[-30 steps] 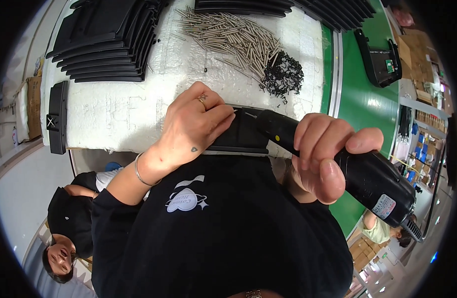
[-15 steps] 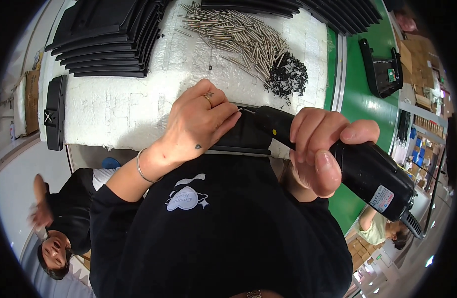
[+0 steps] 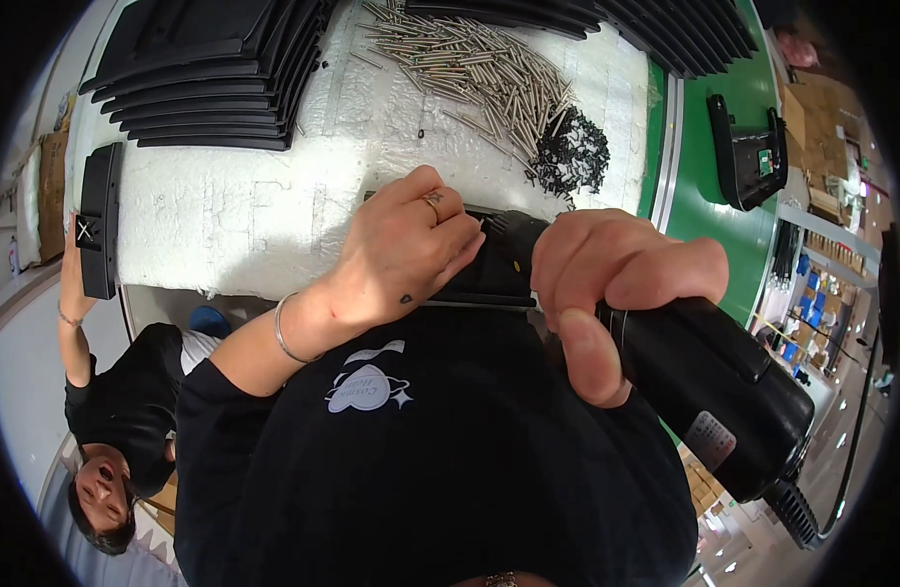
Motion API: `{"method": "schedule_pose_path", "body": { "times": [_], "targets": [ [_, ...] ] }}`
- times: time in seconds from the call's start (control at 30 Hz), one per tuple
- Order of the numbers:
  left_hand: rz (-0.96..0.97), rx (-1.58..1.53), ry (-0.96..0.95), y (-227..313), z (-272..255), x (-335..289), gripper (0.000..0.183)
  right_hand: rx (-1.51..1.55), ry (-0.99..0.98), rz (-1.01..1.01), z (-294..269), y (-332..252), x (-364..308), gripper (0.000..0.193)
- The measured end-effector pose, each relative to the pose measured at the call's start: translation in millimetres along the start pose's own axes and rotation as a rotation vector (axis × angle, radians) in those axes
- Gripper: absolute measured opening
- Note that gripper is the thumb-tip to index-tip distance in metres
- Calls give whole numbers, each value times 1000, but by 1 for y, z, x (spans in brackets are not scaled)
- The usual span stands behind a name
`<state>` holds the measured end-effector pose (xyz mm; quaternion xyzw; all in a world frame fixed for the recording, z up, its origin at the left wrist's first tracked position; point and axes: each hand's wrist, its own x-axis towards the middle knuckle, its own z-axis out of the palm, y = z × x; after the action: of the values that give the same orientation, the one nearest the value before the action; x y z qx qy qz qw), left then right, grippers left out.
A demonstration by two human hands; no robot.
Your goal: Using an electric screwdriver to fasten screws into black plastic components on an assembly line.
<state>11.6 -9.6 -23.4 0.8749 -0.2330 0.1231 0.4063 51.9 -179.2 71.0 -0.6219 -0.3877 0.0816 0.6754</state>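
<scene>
My right hand (image 3: 621, 284) is wrapped round a black electric screwdriver (image 3: 719, 377). Its nose points left and its cord leaves from the back end at lower right. My left hand (image 3: 406, 240) is closed in a pinch close to the screwdriver's tip; whatever lies between the fingertips is hidden. Under both hands, at the near edge of the white table, lies a black plastic panel (image 3: 489, 279), mostly covered by them. Beyond it are a heap of thin metal rods (image 3: 479, 73) and a pile of small black screws (image 3: 572, 152).
The worktop is white foam (image 3: 205, 215). A stack of black panels (image 3: 200, 83) stands far left, more panels (image 3: 680, 34) far right. A black part (image 3: 99, 225) stands at the left edge, touched by a co-worker's hand. A black housing (image 3: 748, 157) rests on the green surface (image 3: 709, 225).
The screwdriver and my right hand have come left and nearer the camera. My left hand has shifted slightly right, still pinched. The co-worker's arm has reached up to the black part.
</scene>
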Motion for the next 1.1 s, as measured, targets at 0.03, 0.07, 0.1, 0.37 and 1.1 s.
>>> {"method": "schedule_pose_path", "body": {
  "times": [0.03,0.07,0.1,0.37,1.1],
  "targets": [
    [-8,11,-3,0,1,0,10,-2,-4,1,1,0,0,33],
    [-8,10,0,0,1,-1,10,13,38,5,4,2,-1,33],
    [-12,9,-7,0,2,-2,11,29,80,10,6,3,-1,33],
    [30,45,-45,2,2,-2,13,1,183,17,12,6,-6,31],
    [-284,-88,-660,12,-69,24,46,98,754,-161,-44,11,-53,33]
  ]
}}
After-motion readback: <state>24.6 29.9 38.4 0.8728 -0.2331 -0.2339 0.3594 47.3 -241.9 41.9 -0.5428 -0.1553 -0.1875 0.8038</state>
